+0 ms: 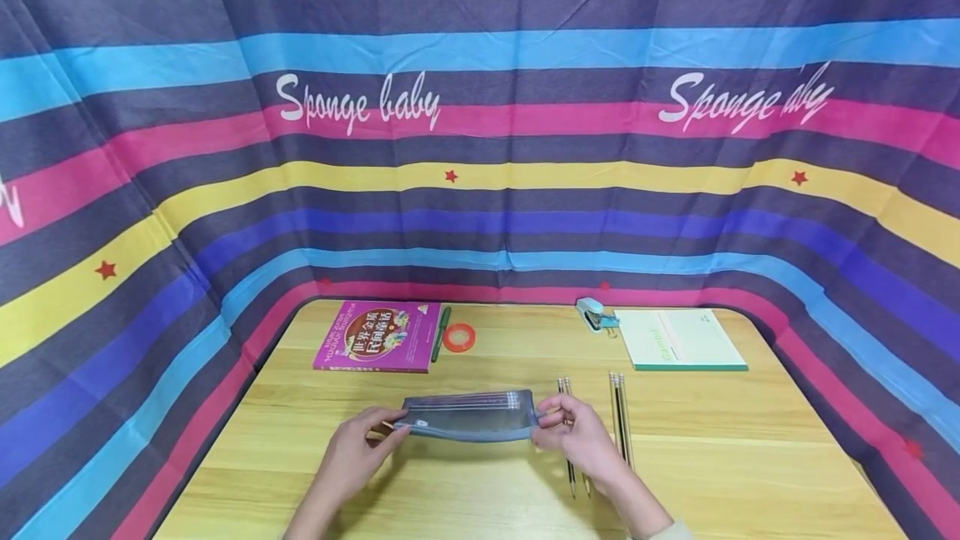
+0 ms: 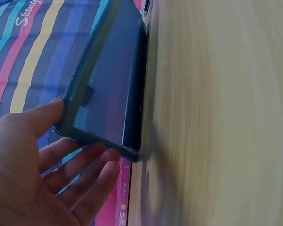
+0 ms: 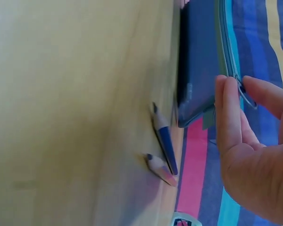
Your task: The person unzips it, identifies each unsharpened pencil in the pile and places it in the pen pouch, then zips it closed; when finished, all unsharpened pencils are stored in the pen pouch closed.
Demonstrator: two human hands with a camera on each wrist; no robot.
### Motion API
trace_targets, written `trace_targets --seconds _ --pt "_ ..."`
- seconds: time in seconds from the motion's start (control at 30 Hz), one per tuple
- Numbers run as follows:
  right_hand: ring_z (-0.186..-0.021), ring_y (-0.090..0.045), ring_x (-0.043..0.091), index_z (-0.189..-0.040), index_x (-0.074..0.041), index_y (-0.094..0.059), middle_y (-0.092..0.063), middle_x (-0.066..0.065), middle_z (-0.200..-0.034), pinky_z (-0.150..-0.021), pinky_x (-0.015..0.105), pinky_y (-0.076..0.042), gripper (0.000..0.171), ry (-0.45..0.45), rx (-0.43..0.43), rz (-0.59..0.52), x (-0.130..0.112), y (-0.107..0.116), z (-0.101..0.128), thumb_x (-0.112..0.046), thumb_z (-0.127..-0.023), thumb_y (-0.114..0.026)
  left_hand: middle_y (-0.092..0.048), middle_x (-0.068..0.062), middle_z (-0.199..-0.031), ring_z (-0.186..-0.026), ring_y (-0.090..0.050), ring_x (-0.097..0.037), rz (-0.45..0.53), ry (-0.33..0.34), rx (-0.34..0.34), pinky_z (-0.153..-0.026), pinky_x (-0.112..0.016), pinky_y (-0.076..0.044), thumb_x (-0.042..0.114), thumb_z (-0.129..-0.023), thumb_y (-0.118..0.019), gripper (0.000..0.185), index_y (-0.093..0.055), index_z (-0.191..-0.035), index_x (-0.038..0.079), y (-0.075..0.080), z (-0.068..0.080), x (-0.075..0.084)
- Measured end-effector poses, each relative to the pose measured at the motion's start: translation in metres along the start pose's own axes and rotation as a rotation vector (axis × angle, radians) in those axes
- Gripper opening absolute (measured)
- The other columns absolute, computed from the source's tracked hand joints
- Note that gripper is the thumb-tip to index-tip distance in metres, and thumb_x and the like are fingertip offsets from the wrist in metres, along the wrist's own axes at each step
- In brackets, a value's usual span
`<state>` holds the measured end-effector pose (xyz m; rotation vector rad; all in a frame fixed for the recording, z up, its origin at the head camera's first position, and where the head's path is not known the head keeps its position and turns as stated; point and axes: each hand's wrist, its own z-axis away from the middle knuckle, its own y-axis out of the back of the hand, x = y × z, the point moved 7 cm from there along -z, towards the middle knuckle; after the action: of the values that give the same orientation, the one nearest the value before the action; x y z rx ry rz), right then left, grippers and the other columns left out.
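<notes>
A translucent grey-blue zippered pencil case (image 1: 468, 421) stands on edge at the middle of the table, several pencils showing inside it. My left hand (image 1: 360, 452) pinches its left corner between thumb and fingers; the left wrist view shows that corner of the case (image 2: 101, 89) close up. At the other end, my right hand (image 1: 581, 440) holds the right corner, its thumb and fingertips at the zipper pull (image 3: 246, 94). Two pencils (image 1: 567, 457) lie just under and beside the right hand, their tips toward me. Farther right lie more pencils (image 1: 617, 411), partly hidden by the right forearm.
At the back left lies a pink book (image 1: 375, 336), with a green pen (image 1: 441, 333) and a red tape roll (image 1: 459, 337) beside it. A light blue stapler (image 1: 594, 315) and a pale green notebook (image 1: 678, 340) are at the back right. Striped cloth (image 1: 480, 123) surrounds the wooden table (image 1: 262, 440).
</notes>
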<state>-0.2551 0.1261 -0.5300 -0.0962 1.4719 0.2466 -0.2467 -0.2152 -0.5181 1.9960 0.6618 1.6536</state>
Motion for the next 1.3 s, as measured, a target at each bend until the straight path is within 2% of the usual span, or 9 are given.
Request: trace_targets --seconds 0.23,0.47,0.6,0.73,0.9,1.07,1.3 --pt "-0.083 -0.067 0.022 -0.122 0.005 -0.061 -0.061 0.015 -0.102 -0.076 0.03 -0.066 0.046 -0.02 -0.092 0.057 0.009 -0.008 0.005 0.003 -0.08 -0.08 -0.077 -0.001 -0.107 -0.081 -0.07 -0.004 -0.057 -0.012 -0.083 -0.07 -0.015 -0.061 0.03 -0.086 -0.083 0.035 -0.077 -0.117 0.016 -0.002 0.001 -0.006" --pt "-0.084 -0.066 0.023 -0.123 0.006 -0.062 -0.061 0.016 -0.099 -0.075 0.031 -0.066 0.053 -0.019 -0.166 0.116 0.013 -0.012 0.007 0.018 -0.073 -0.075 -0.079 -0.005 -0.103 -0.073 -0.067 0.0 -0.15 -0.028 -0.144 -0.066 -0.016 -0.059 0.029 -0.086 -0.083 0.041 -0.076 -0.123 0.013 -0.008 0.002 -0.011" --pt "-0.085 -0.067 0.023 -0.125 0.006 -0.061 -0.061 0.017 -0.1 -0.074 0.03 -0.065 0.056 -0.006 -0.184 0.162 0.011 -0.012 0.006 0.019 -0.072 -0.075 -0.079 -0.002 -0.096 -0.07 -0.065 0.0 -0.177 -0.025 -0.136 -0.064 -0.016 -0.058 0.026 -0.086 -0.083 0.04 -0.076 -0.123 0.014 -0.008 0.0 -0.011" --pt "-0.085 -0.067 0.023 -0.128 0.009 -0.06 -0.063 0.016 -0.099 -0.074 0.027 -0.065 0.059 0.013 -0.208 0.207 0.01 -0.013 0.004 0.017 -0.073 -0.077 -0.074 0.008 -0.084 -0.068 -0.061 0.002 -0.203 -0.017 -0.137 -0.062 -0.016 -0.055 0.023 -0.085 -0.084 0.044 -0.074 -0.126 0.013 -0.009 0.0 -0.011" --pt "-0.083 -0.065 0.021 -0.141 0.011 -0.051 -0.063 0.014 -0.097 -0.072 0.023 -0.064 0.076 0.029 -0.202 0.279 0.009 -0.016 -0.001 0.016 -0.07 -0.079 -0.069 0.013 -0.078 -0.066 -0.058 0.003 -0.219 -0.003 -0.143 -0.06 -0.017 -0.053 0.022 -0.083 -0.085 0.051 -0.071 -0.13 0.008 -0.011 0.001 -0.011" --pt "-0.082 -0.062 0.019 -0.149 0.009 -0.043 -0.062 0.013 -0.096 -0.069 0.022 -0.061 0.091 -0.003 -0.169 0.302 0.011 -0.015 -0.006 0.015 -0.067 -0.081 -0.077 0.007 -0.086 -0.066 -0.058 0.003 -0.216 0.005 -0.13 -0.06 -0.017 -0.052 0.022 -0.081 -0.087 0.053 -0.071 -0.13 0.007 -0.011 0.001 -0.01" --pt "-0.081 -0.061 0.021 -0.149 0.012 -0.042 -0.061 0.013 -0.094 -0.067 0.021 -0.061 0.091 0.013 -0.155 0.302 0.009 -0.015 -0.009 0.017 -0.067 -0.08 -0.081 0.0 -0.099 -0.068 -0.06 0.003 -0.219 0.019 -0.117 -0.062 -0.018 -0.054 0.023 -0.079 -0.088 0.054 -0.072 -0.128 0.007 -0.012 0.0 -0.009"
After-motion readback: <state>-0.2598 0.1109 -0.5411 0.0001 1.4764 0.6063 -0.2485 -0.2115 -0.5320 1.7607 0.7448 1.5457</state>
